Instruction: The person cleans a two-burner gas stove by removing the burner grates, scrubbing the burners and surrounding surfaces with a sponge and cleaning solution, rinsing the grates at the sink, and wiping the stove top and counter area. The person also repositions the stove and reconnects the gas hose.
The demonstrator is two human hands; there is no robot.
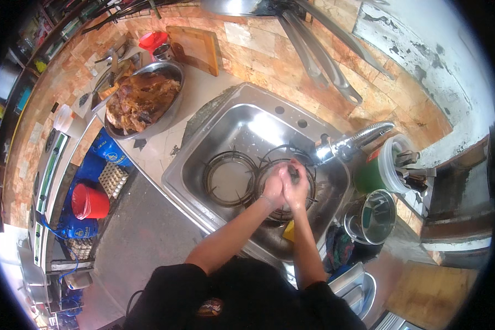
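Wet and close together, my left hand and my right hand meet over a stainless steel sink, just below the faucet. A dark scouring pad shows between the fingers of my right hand; whether the left also grips it is hidden. Beneath the hands lies a round metal burner grate, partly covered by them. Another burner grate rests at the sink's left, around a whitish round surface. A yellow sponge sits low in the sink, partly behind my right forearm.
A metal bowl of cooked meat stands on the left counter, near a wooden cutting board. Right of the sink are a clear plastic tub with green liquid and utensils and a steel pot. Pan handles hang above.
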